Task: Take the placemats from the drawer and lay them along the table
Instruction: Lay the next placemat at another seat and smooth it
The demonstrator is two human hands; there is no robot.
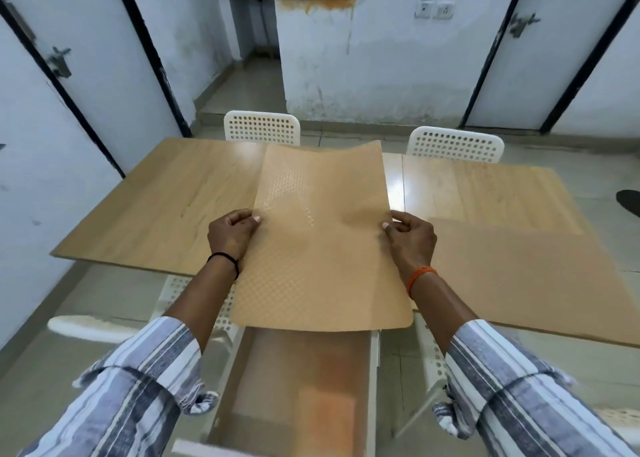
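A tan placemat [322, 248] with a dotted texture hangs in the air over the near edge of the wooden table [156, 200]. My left hand [232, 233] pinches its left edge and my right hand [410, 238] pinches its right edge. The mat bows slightly, its far end over the table's middle and its near end over the open drawer [298, 387]. Inside the drawer lies more tan and orange material, blurred. On the right half of the table lie two placemats, one at the far side [498, 193] and one at the near side [526, 276].
Two white perforated chairs [262, 128] [455, 143] stand at the table's far side. Another white chair [187, 293] sits under the near edge by my left arm. White doors with black frames flank the room. A dark object [628, 200] shows at the right edge.
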